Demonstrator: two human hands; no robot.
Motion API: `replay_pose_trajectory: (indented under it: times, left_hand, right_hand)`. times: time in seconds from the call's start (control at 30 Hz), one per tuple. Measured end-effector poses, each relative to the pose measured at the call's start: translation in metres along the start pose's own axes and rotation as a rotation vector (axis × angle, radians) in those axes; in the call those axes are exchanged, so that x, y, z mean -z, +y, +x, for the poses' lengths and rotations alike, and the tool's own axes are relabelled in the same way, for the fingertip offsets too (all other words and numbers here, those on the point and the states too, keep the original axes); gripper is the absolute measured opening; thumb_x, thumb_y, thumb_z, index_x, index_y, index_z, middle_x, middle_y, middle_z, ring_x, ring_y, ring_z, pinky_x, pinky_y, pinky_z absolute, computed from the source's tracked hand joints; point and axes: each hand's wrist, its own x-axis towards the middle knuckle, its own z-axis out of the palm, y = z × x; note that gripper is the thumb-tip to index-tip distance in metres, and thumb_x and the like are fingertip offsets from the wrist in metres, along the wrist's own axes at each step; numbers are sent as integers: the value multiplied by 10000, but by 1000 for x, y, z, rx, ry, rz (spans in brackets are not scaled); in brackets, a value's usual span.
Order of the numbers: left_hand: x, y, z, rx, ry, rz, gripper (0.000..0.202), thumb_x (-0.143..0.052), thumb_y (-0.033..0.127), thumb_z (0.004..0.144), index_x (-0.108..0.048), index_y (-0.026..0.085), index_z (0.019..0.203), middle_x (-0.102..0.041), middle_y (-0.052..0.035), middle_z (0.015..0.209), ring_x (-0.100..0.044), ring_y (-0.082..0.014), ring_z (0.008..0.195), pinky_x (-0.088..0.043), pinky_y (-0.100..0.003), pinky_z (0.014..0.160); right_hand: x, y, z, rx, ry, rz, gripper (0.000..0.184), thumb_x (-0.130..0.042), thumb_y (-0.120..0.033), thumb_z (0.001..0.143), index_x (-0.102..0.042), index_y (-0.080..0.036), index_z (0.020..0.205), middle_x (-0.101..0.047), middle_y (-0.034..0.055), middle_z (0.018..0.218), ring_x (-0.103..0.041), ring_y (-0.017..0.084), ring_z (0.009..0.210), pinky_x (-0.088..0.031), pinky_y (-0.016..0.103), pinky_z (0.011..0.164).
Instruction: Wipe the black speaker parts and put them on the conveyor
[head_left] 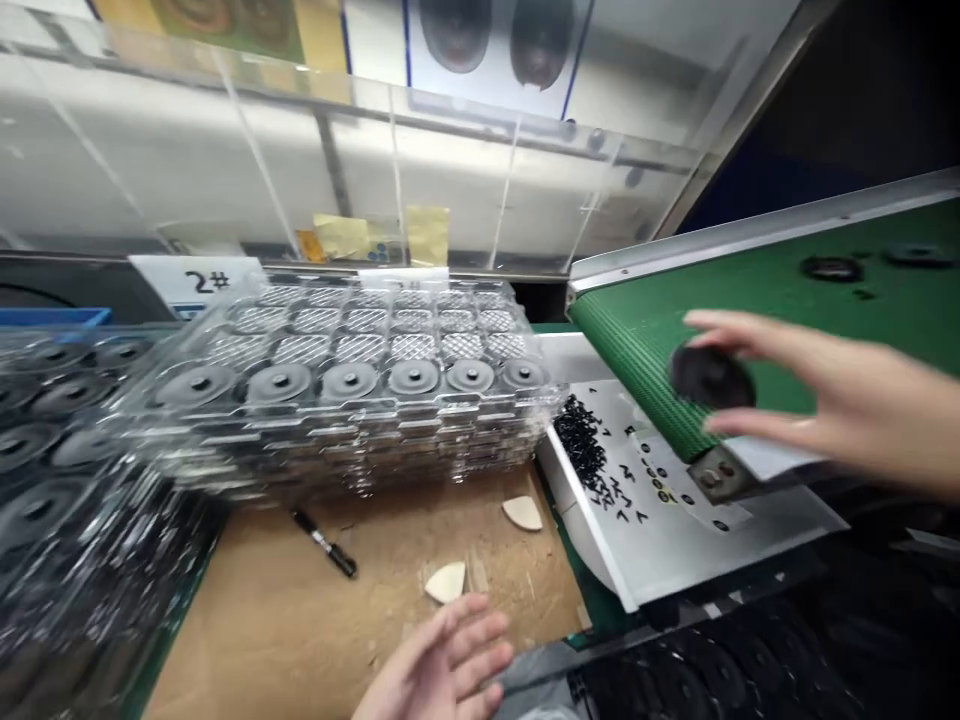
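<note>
My right hand (795, 385) grips a round black disc-shaped part (711, 377) by its edges, thumb below and fingers above, over the near end of the green conveyor belt (630, 345). The part is slightly blurred. Low over the brown work board (300, 620), my left hand (446, 665) is held with its fingers stretched out and nothing in it. Just beyond its fingertips lies a cream wedge-shaped piece (447, 581); a second cream wedge (523, 513) rests farther right on the board. A black marker pen (324, 543) lies to the left.
Stacked clear plastic trays (360, 430) stand behind the board, their front row holding round grey parts (349, 380). More filled trays (45, 500) are at left. A white tray (660, 580) holds small black pieces (581, 440). Dark round parts (720, 670) sit at lower right.
</note>
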Motion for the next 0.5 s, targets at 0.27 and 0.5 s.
replay_pose_trajectory:
  times: [0.27,0.5]
  left_hand:
    - [-18,-23,-12,16,-240,-179,455,-328,478,902,-644,182,1043,-722,-72,947,-666,-186,872,-487,-295,715]
    - [3,-18,-48,-165,17,-299,392,-357,394,911,-596,192,1148,-648,-78,1168,-597,-203,1067,-424,-335,923]
  right_hand:
    - [-117,-174,-81,434,-282,410,863,-627,-531,740,-214,-201,1423,-450,108,1373,-412,279,1265,-426,440,999]
    - [-180,-236,-124,-91,-180,641,965,-636,-586,688,-128,-250,1436,-194,155,1480,-249,355,1337,-388,523,992]
